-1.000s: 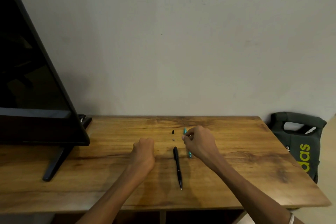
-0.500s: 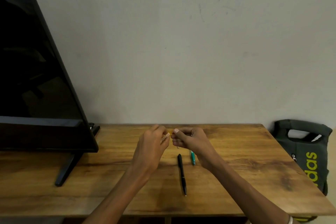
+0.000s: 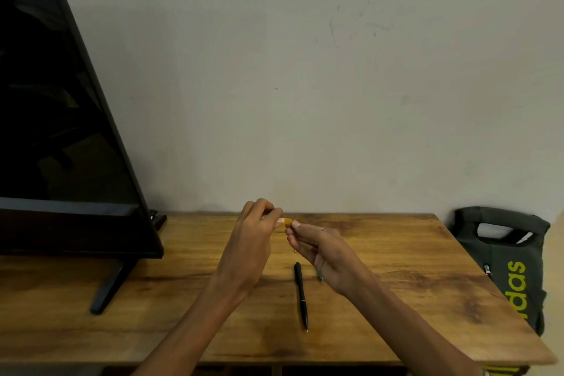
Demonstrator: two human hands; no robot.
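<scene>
Both hands meet above the wooden table (image 3: 396,253) and pinch a small yellow-orange piece (image 3: 287,221) between their fingertips. My left hand (image 3: 250,244) holds its left end, where a bit of white shows, and my right hand (image 3: 320,250) pinches its right end. A black pen (image 3: 300,293) lies on the table below the hands, tip toward me. A teal pen (image 3: 319,277) lies beside it, mostly hidden under my right hand.
A large black TV screen (image 3: 61,131) on a stand (image 3: 110,287) fills the left side of the table. A dark green bag (image 3: 506,265) with yellow lettering sits off the table's right edge. A plain wall rises behind the table.
My left hand rose from a fist on the table and met my right hand, which left the teal pen. Both now pinch the small yellow-orange piece, lifted slightly higher.
</scene>
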